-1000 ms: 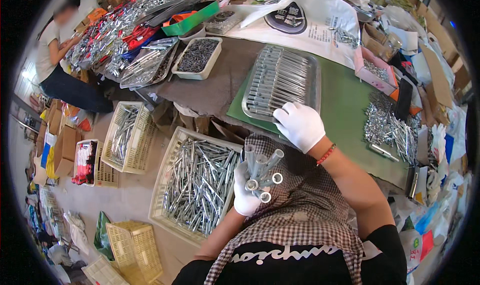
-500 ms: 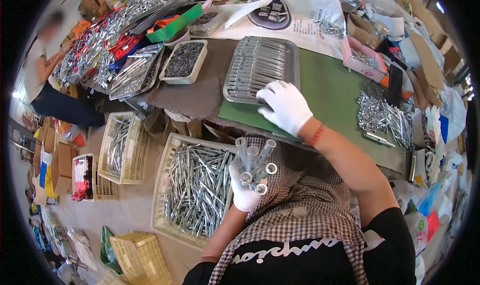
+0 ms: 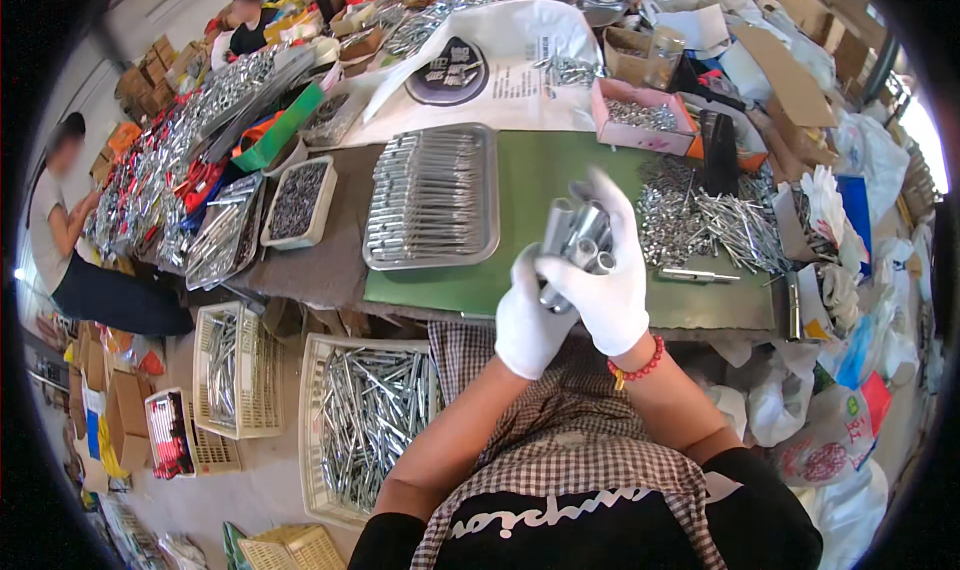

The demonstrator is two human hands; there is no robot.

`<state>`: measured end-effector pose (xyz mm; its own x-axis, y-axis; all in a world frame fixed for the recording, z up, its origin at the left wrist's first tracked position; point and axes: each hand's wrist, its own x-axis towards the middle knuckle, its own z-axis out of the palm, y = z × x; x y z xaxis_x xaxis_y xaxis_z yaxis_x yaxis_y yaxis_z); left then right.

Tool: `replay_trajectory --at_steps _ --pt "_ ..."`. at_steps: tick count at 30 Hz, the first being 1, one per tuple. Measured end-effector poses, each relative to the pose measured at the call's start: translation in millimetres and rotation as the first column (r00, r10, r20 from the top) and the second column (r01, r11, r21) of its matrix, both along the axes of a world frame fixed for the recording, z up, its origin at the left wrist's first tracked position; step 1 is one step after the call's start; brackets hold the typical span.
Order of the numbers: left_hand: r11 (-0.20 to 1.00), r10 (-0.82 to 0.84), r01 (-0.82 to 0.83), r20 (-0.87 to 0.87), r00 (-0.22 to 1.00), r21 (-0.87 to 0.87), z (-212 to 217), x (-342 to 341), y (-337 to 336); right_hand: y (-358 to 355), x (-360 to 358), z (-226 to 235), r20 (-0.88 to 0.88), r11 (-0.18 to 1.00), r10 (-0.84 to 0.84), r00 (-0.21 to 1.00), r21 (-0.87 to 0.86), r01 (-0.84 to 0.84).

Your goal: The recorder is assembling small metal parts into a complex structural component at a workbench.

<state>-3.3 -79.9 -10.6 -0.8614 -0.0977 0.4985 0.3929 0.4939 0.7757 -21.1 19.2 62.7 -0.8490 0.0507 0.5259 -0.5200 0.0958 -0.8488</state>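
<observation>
Both my hands wear white gloves and are raised over the near edge of the green work surface (image 3: 535, 160). Between them is a bundle of several short, shiny metal tubes (image 3: 585, 250), their round open ends showing. My left hand (image 3: 530, 320) closes around the bundle from the left and below. Wrapped around its right side is my right hand (image 3: 618, 280), with the fingers pointing up and away. To the left of my hands lies a clear-grey tray (image 3: 488, 175) filled with rows of slim metal rods (image 3: 430, 205).
A cream crate (image 3: 312, 420) of metal rods stands below the table's left edge. Loose small parts and long bolts (image 3: 745, 232) are heaped at right, beside a pink box (image 3: 640, 115). One metal rod (image 3: 700, 276) lies nearer. Other people work at far left and across the table.
My right hand has left the tray and joined my left hand on the tubes. My left hand has lifted them from beside the crate to the table edge. The view has shifted right.
</observation>
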Motion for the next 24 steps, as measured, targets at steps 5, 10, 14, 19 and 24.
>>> replay_trajectory --at_steps 5,10,14,19,24 --pt "0.975 -0.216 0.21 -0.087 0.973 -0.071 -11.3 -46.6 22.7 26.3 -20.3 3.2 -0.229 0.959 -0.12 0.966 0.223 0.172" --pt "0.928 -0.336 0.337 -0.035 0.941 0.16 32.1 -42.0 24.6 43.4 -27.9 6.8 -0.141 0.956 -0.102 0.985 0.26 0.136" --pt "0.883 -0.292 0.316 -0.122 0.949 0.347 24.2 -51.0 52.5 53.3 -24.9 8.1 -0.127 0.949 -0.047 0.991 0.303 0.084" --pt "0.933 -0.347 0.336 -0.068 0.935 -0.131 49.2 -54.2 60.2 92.8 -15.2 -0.8 -0.128 0.975 -0.043 0.991 0.21 0.069" --pt "0.74 -0.462 0.264 -0.183 0.868 -0.619 72.1 -109.6 58.3 169.6 9.8 -22.0 -0.071 0.939 -0.305 0.95 0.144 0.312"
